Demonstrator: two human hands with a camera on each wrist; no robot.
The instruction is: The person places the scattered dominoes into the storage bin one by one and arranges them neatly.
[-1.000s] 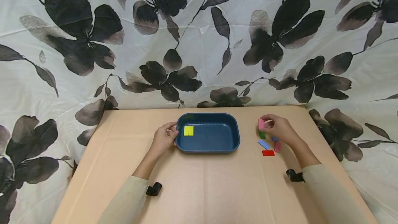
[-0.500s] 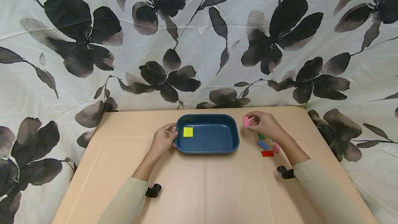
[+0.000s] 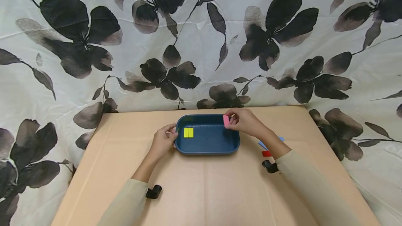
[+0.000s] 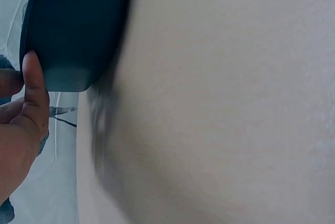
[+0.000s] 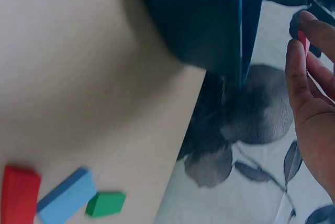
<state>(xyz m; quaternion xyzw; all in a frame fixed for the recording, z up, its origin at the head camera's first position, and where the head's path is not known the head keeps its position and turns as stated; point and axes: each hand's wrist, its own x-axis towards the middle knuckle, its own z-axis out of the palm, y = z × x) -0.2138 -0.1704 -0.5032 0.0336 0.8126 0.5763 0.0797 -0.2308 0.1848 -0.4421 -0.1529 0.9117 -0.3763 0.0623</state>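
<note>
Item: sorting step, placement under way. You are holding a pink block (image 3: 226,120) pinched in your right hand (image 3: 246,122), fingers curled on it, above the tray's (image 3: 207,150) far right corner; your left hand (image 3: 163,141) is bracing the tray's left rim with curled fingers. Next move, by judgement: lowering the block flat onto the tray floor, perhaps beside the yellow blocks (image 3: 188,132), then letting go. Materials: tray looking like moulded dark-blue plastic, rounded corners; blocks small, flat, rectangular, matte; table (image 3: 207,191) covered in smooth tan board. Red block (image 5: 20,194), blue block (image 5: 65,196) and green block (image 5: 105,204) are lying loose at your right.
</note>
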